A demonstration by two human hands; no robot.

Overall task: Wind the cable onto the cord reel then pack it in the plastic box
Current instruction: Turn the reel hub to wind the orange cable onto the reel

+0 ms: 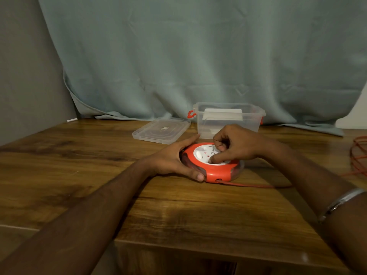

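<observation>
Red cord reel lies flat directly under the right hand, whose curled fingers pinch its white hub; left hand cups its left rim, cable trailing out rightward.

Pale green curtain hangs behind wooden table.

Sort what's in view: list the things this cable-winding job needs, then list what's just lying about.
Job:
cord reel
red cable
plastic box
box lid
left hand, steadying the reel
right hand, fingers curled on the reel's white top

Lying about:
curtain
bracelet
</observation>
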